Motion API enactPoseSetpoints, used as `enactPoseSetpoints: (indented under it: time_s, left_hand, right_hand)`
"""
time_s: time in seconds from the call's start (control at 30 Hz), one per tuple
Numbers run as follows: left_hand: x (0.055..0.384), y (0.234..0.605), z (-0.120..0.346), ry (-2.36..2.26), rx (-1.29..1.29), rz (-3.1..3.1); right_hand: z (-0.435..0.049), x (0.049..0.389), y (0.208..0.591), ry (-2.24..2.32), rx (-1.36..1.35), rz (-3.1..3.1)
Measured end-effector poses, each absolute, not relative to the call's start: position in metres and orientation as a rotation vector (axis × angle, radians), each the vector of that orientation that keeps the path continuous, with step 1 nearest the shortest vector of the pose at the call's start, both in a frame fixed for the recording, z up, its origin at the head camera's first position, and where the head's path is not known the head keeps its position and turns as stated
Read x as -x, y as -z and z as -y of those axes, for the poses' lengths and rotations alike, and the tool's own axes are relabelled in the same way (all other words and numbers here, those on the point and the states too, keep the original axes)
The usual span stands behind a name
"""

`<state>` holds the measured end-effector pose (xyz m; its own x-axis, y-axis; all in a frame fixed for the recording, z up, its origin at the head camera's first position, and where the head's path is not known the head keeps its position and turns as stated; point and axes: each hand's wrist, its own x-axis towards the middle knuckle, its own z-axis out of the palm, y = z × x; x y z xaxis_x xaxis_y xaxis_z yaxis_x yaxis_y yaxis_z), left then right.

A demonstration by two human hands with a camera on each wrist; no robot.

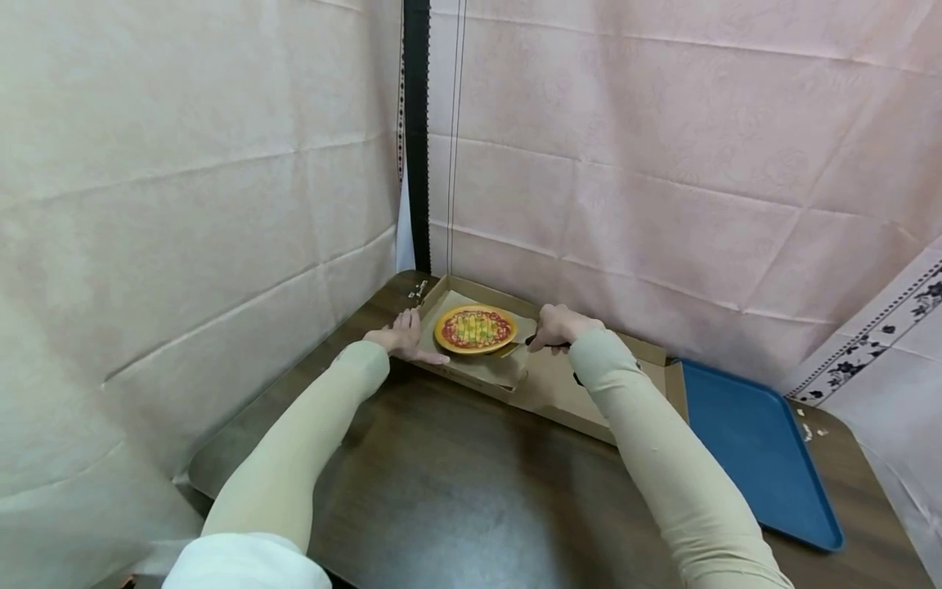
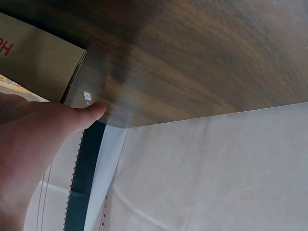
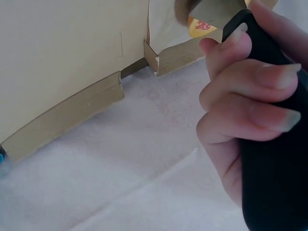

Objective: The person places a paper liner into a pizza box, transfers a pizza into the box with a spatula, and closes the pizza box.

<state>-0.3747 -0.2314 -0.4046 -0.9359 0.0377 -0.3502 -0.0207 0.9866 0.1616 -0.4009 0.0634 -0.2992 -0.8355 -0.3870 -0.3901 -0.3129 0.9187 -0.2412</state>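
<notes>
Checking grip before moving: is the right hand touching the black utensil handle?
Touching: the right wrist view shows the right hand curled round the black utensil handle.

Cardboard box [image 1: 550, 384], blue tray [image 1: 758, 458] on table [image 1: 434, 491]

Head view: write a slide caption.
Right hand grips a black-handled tool at the edge of a pizza in an open cardboard box, left hand at its corner.

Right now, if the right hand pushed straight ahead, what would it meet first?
Probably the pizza, since the right hand aims its black-handled utensil that way; exact depth is unclear.
</notes>
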Motion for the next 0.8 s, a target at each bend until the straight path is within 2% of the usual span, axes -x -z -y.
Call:
enactPoseSetpoints:
  time_s: [0.8]
  left_hand:
    - [0.375,0.403,0.230,-0.260,-0.021,-2.769]
  right_hand:
    - [-0.065,0.397,0.280,0.097,0.502,-2.640]
